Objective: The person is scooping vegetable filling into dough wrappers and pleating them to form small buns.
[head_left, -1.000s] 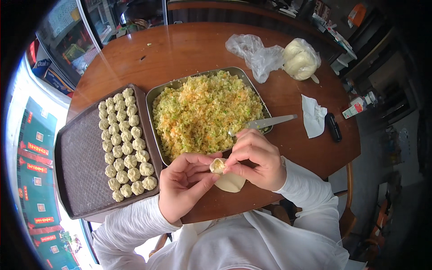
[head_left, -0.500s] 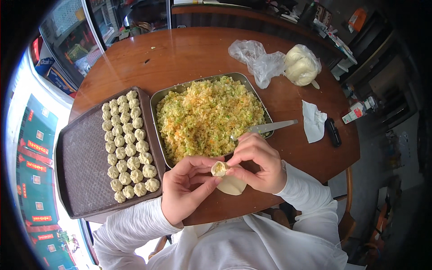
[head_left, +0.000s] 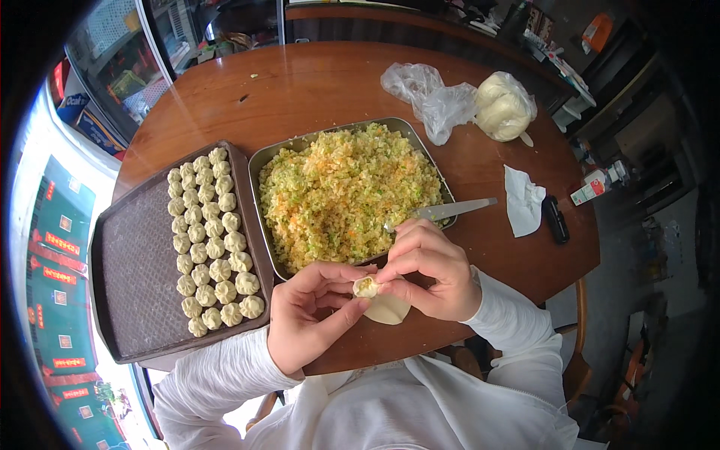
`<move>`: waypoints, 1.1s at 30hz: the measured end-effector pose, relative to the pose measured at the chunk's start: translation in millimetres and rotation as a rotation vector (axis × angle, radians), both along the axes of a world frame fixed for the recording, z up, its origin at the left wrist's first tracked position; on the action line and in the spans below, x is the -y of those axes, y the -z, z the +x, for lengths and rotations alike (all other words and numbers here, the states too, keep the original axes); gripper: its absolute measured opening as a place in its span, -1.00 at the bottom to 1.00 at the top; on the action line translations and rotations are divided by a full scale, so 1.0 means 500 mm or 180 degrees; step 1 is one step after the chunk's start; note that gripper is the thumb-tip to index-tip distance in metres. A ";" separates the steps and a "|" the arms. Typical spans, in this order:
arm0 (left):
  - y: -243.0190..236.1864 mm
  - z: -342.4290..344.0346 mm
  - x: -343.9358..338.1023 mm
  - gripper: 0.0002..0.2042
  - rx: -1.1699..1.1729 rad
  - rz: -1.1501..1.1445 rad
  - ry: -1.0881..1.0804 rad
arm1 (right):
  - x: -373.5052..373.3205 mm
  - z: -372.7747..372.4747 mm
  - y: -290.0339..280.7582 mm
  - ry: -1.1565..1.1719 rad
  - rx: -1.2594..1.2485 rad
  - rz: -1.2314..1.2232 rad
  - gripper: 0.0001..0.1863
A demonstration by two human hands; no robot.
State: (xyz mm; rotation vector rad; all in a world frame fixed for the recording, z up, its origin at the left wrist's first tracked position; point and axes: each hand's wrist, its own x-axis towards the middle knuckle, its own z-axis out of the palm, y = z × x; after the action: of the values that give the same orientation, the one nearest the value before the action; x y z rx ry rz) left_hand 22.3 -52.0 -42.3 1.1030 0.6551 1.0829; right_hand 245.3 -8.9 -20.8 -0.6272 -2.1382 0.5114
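Observation:
My left hand cradles a small dumpling with filling showing in its open top. My right hand pinches that dumpling's rim between thumb and forefinger. Under it lies a flat dough wrapper. Just beyond my fingers is a metal pan of chopped yellow, green and orange filling, with a metal spreader lying across its right corner. At the left, a dark baking tray holds rows of pleated dumplings.
On the wooden table are plastic bags, a wrapped dough ball, white paper and a black object. A bottle stands at the right edge. A chair is at lower right, a glass door behind.
My hands stay on the dumpling; my fingers have shifted slightly along its rim, and its opening looks a little smaller. The scene has moved slightly in view.

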 end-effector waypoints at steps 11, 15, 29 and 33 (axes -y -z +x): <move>0.010 0.003 -0.002 -0.72 0.0218 0.0134 -0.0022 | 0.005 -0.001 0.003 0.0075 0.0163 0.0213 -0.80; 0.006 0.003 -0.001 -0.74 0.0092 0.0212 -0.0068 | 0.002 0.001 0.005 0.0108 0.0038 0.0230 -0.78; 0.005 0.003 0.000 -0.72 0.0153 0.0048 -0.0180 | 0.003 0.002 0.009 0.0207 0.0062 0.0236 -0.73; 0.003 0.001 -0.002 -0.72 0.0108 0.0048 -0.0158 | 0.003 0.002 0.013 0.0212 0.0096 0.0346 -0.74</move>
State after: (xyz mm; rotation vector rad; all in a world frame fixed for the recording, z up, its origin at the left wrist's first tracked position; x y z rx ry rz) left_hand 22.9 -51.1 -43.9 1.0838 0.6513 1.1485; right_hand 246.0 -10.2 -27.2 -0.6460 -2.1496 0.3489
